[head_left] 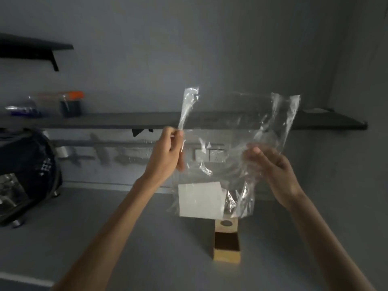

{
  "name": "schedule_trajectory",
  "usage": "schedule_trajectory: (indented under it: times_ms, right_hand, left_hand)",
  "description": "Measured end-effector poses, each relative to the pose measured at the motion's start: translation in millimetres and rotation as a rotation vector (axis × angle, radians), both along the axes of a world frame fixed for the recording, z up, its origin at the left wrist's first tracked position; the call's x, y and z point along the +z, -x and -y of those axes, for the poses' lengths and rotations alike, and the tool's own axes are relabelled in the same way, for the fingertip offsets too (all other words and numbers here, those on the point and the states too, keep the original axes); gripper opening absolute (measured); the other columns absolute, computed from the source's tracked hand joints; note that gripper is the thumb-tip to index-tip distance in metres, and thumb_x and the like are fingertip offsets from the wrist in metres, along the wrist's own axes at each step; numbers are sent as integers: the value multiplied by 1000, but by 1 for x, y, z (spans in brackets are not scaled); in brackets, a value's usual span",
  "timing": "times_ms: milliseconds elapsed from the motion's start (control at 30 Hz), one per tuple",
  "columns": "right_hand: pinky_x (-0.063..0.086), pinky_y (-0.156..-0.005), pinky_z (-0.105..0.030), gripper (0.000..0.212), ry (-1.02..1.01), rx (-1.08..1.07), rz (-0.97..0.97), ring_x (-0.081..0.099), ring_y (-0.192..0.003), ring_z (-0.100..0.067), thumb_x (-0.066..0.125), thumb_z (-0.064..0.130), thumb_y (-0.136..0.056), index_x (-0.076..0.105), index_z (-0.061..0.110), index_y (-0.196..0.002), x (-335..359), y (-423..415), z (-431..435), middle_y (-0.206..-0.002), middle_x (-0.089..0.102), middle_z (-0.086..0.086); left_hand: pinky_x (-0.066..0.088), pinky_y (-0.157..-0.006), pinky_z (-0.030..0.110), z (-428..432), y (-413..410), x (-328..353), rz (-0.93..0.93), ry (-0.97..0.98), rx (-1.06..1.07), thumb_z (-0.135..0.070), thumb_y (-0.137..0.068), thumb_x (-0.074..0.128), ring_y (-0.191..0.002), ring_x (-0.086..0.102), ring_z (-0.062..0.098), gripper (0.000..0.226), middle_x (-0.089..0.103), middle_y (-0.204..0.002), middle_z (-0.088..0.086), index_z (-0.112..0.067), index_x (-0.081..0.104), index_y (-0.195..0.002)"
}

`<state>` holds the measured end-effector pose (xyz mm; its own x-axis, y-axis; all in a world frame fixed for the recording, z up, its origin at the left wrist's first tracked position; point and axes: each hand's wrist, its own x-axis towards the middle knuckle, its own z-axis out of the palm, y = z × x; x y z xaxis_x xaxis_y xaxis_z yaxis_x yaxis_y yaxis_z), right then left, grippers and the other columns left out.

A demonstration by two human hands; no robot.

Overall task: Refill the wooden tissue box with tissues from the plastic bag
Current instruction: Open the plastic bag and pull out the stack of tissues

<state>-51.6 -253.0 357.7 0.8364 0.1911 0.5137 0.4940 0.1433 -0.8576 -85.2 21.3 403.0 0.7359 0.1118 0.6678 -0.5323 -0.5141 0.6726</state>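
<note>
I hold a clear plastic bag [235,143] up in the air over the counter. My left hand [168,150] pinches its left top edge. My right hand [270,164] grips the bag's right side through the film. A white stack of tissues [199,199] lies in the bottom of the bag. Below it on the counter stands the wooden tissue box [226,252], open on top and dark inside. Its wooden lid [226,224], with a round hole, lies just behind it, partly covered by the bag.
A grey counter [105,227] runs to a grey wall. A dark appliance [23,177] stands at the left. A long dark shelf [126,120] above carries a jar with an orange lid [70,105] and clear containers. Wall sockets [210,155] show through the bag.
</note>
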Motion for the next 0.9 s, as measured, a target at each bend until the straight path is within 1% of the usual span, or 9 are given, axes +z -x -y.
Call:
schedule_trajectory:
  times_ms: [100,167,267,400,467,533,700,800,900]
  right_hand:
    - [58,-68,-21,22,-49,-69,76,73,-76,-15,64,38,-90,76,21,-92,23,-22,-1,-81,75,-1]
    - [51,-52,-17,29,-45,-128,87,61,-54,-8,64,49,-87,76,23,-81,32,-35,-3,-60,64,5]
    - [42,-41,-18,43,-58,-175,107,48,-42,-5,62,58,-85,68,17,-75,45,-54,-7,-49,51,9]
    - [48,-44,-23,49,-35,-232,198,53,-43,-9,65,54,-87,64,5,-92,44,-76,-12,-49,54,5]
    - [46,-42,-25,42,37,-471,273,55,-40,-11,60,50,-92,61,9,-83,38,-82,-16,-46,53,0]
    - [41,-39,-27,36,90,-672,341,50,-38,-9,55,46,-98,57,18,-76,32,-89,-17,-45,52,3]
    - [52,-53,-18,44,62,-269,123,68,-63,-7,43,62,-95,71,28,-95,8,-90,-23,-74,71,3]
    - [47,-51,-12,28,181,-418,292,59,-51,-3,55,51,-95,71,31,-84,-12,-94,-34,-63,65,4]
    - [41,-46,-11,25,250,-626,364,53,-45,-5,55,51,-94,71,33,-86,0,-102,-48,-62,62,7]
  left_hand:
    - [49,-37,30,-6,-21,7,48,33,93,-39,-101,36,-39,64,23,28,64,-53,7,-31,45,-76]
    - [53,-42,29,-12,-30,10,58,67,112,-39,-100,35,-46,67,21,30,69,-62,3,-33,48,-73]
    - [53,-45,26,-15,-42,12,94,24,189,-34,-99,34,-48,69,16,27,71,-66,1,-29,48,-77]
    - [51,-43,27,-19,-61,11,153,89,262,-27,-98,34,-46,64,19,21,69,-61,3,-19,51,-90]
    - [50,-49,35,-22,-69,11,177,100,264,-26,-100,31,-47,60,21,22,65,-59,5,-15,49,-94]
    - [48,-48,28,-24,-79,9,243,95,268,-28,-100,29,-44,56,14,22,60,-54,1,-17,46,-93]
    - [40,-42,12,-33,-99,10,303,103,179,-33,-102,29,-39,54,9,22,61,-60,-1,-27,44,-88]
    - [41,-43,10,-55,-116,3,261,55,151,-30,-103,33,-42,57,9,23,64,-62,-5,-27,47,-86]
    - [44,-38,23,-81,-135,-3,106,86,70,-27,-105,37,-39,59,17,27,66,-62,-5,-23,53,-83]
